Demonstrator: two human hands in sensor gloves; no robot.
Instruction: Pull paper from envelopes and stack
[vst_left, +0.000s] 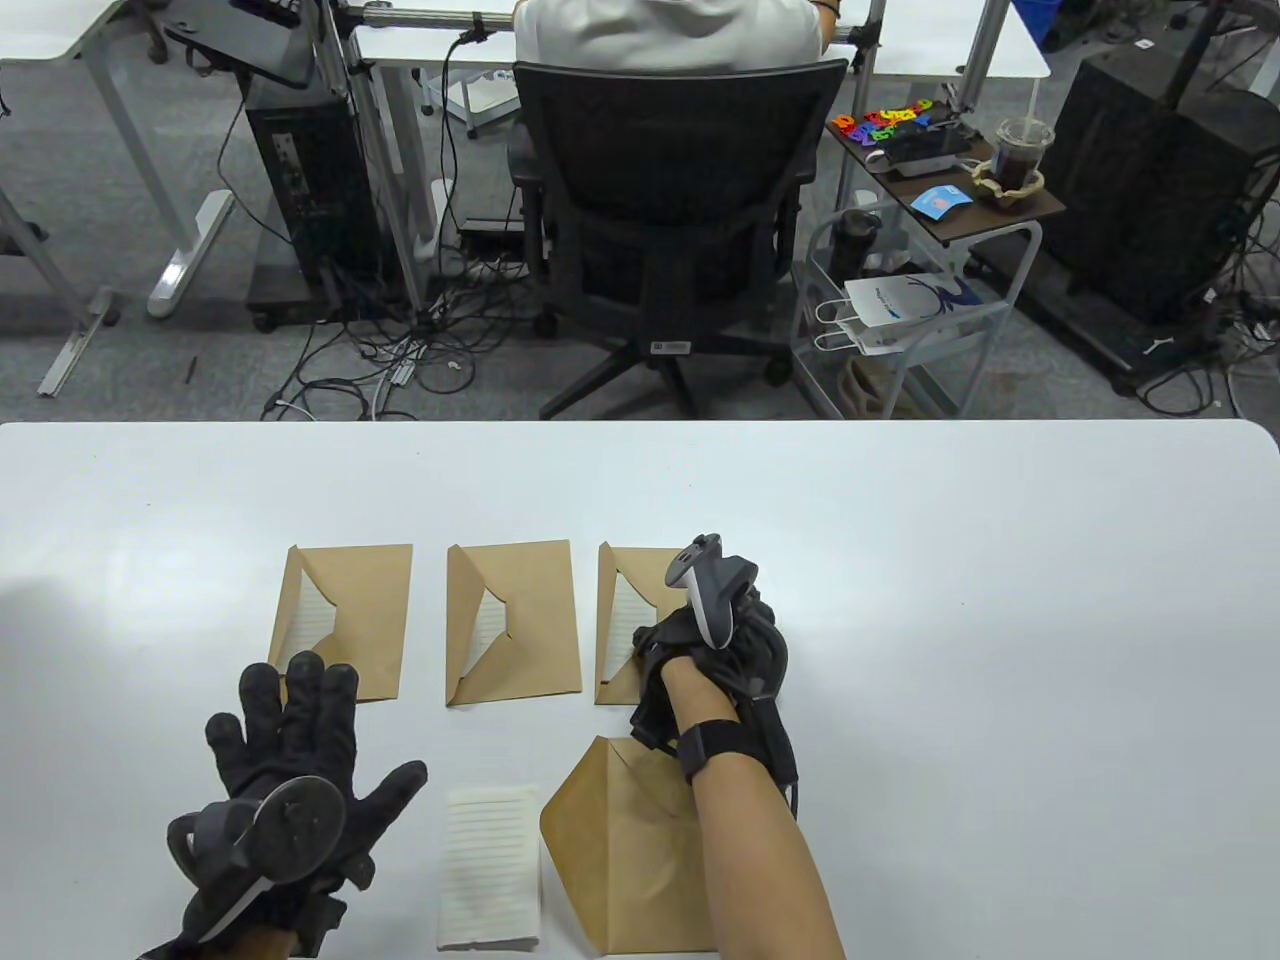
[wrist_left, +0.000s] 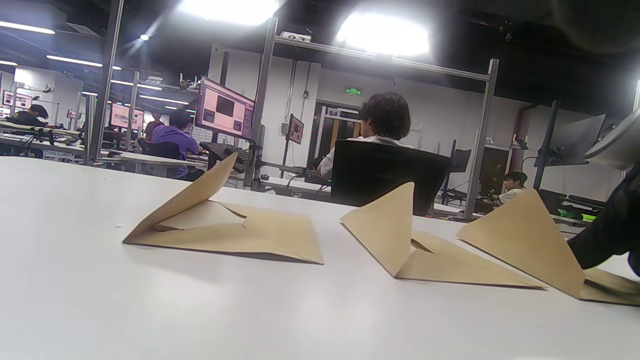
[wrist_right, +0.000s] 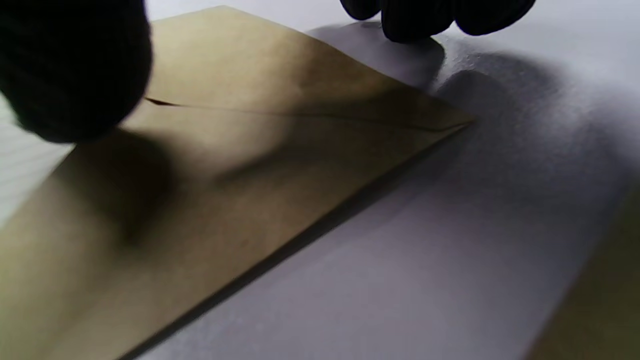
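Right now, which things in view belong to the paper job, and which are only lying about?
Job:
- three envelopes in a row, paper still inside: left, middle, right
- emptied envelope
- pulled paper
- left hand, right hand

Lying about:
- office chair
- side cart
- iced drink

Gloved fingertips (wrist_right: 415, 20) touch the white table (wrist_right: 450, 225) just beside a brown envelope (wrist_right: 225, 165).

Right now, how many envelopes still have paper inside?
3, in the far row: left envelope, middle envelope, right envelope under the right hand. The near envelope looks empty.
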